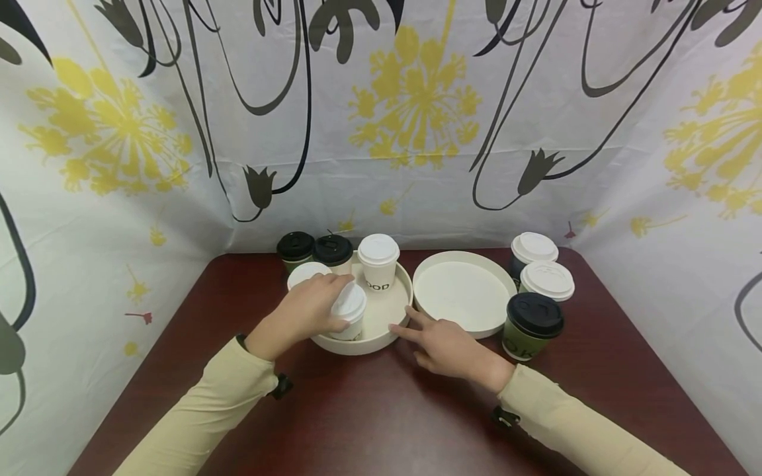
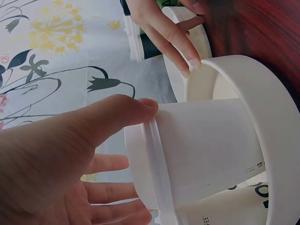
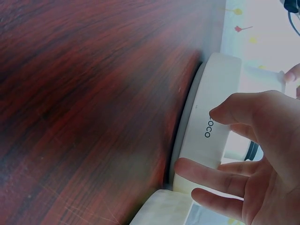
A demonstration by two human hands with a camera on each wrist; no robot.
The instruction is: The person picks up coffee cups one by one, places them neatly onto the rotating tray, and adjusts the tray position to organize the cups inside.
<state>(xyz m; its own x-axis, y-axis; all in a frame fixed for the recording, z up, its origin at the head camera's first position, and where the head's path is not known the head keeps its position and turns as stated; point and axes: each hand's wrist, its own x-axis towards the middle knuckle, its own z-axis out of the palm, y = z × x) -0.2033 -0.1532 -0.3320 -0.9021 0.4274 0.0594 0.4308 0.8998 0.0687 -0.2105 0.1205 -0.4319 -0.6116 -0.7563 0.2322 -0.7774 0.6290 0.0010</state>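
My left hand point(image 1: 312, 307) grips a white paper cup point(image 1: 350, 311) near its white lid, at the front left of the left round cream tray point(image 1: 387, 339). In the left wrist view the thumb lies on the rim of the lid point(image 2: 145, 164), fingers on the far side, and the cup's base is inside the tray wall. My right hand point(image 1: 446, 347) touches the tray's right front wall with its fingers extended. A white-lidded cup point(image 1: 378, 264) stands at the tray's back; a black-lidded cup point(image 1: 333, 254) and another white-lidded one point(image 1: 306, 272) stand at its left.
A second round cream tray point(image 1: 464, 291) lies close on the right. Beyond it stand two white-lidded cups, one behind point(image 1: 534, 248) and one nearer point(image 1: 546, 281), and a green black-lidded cup point(image 1: 532, 327). Another black-lidded cup point(image 1: 296, 248) is at the back left. A patterned cloth point(image 1: 333, 165) surrounds the table.
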